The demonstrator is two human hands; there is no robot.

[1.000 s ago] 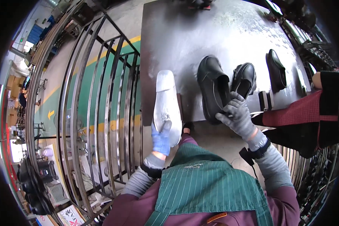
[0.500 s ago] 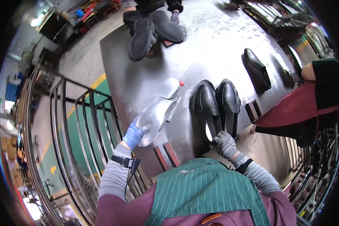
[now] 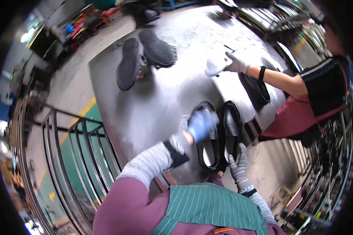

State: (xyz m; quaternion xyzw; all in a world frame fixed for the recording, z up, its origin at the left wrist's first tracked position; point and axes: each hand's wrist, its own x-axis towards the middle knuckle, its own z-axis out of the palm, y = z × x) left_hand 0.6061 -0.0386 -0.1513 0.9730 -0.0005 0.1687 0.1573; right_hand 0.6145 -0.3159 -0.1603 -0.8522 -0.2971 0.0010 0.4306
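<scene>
Two black leather shoes stand side by side at the near edge of a grey metal table (image 3: 145, 102). My left hand (image 3: 200, 125), in a blue glove, lies blurred on top of the left shoe (image 3: 208, 150). A pale blur shows beside the hand, and I cannot tell whether the hand holds anything. My right hand (image 3: 238, 164), in a grey glove, grips the heel of the right shoe (image 3: 230, 125).
Across the table a co-worker's gloved hand (image 3: 236, 62) holds a white flat piece (image 3: 217, 65), with another black shoe (image 3: 257, 91) below their arm. Two shoes lie sole-up (image 3: 130, 64) at the far side. A metal railing (image 3: 78, 156) stands to my left.
My left hand has swung from the table's left side, where it held a pale shoe-shaped piece, onto the left black shoe. The right hand stays at the shoes' heels. The view shifted.
</scene>
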